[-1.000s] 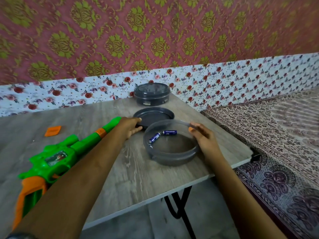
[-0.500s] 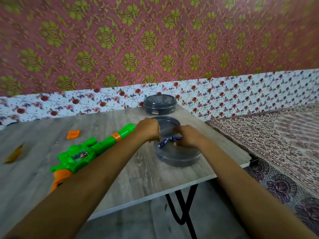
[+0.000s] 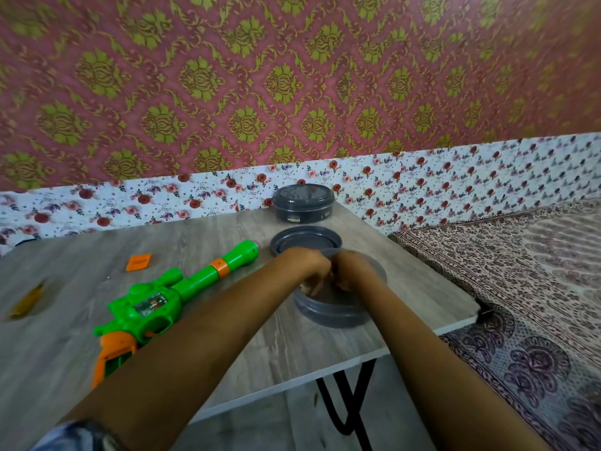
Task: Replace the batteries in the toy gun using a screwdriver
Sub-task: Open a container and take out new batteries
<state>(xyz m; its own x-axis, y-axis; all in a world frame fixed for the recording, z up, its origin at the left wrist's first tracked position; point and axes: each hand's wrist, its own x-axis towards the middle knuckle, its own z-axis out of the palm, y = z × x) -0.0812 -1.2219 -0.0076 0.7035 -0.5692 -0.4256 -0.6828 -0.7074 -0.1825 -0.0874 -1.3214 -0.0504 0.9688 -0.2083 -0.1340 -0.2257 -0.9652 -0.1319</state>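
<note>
Both my hands reach into an open grey round container (image 3: 331, 315) near the table's right front edge. My left hand (image 3: 309, 266) and my right hand (image 3: 354, 268) meet knuckle to knuckle over its middle, fingers curled downward inside. The blue batteries seen there earlier are hidden under my hands, so I cannot tell whether either hand holds one. The green and orange toy gun (image 3: 153, 304) lies on the table to the left, barrel pointing toward the container. An orange battery cover (image 3: 139, 262) lies behind it. A blurred yellow object (image 3: 27, 301), possibly the screwdriver, lies at far left.
The container's grey lid (image 3: 305, 244) lies just behind my hands. A second, closed grey container (image 3: 302, 203) stands at the wall. The wooden table (image 3: 227, 369) ends close to the right of the open container, with a patterned bedspread (image 3: 520, 304) beyond.
My hands went from the container's rim and the lid into the container, closing over the batteries. The camera tilted up and the view shifted.
</note>
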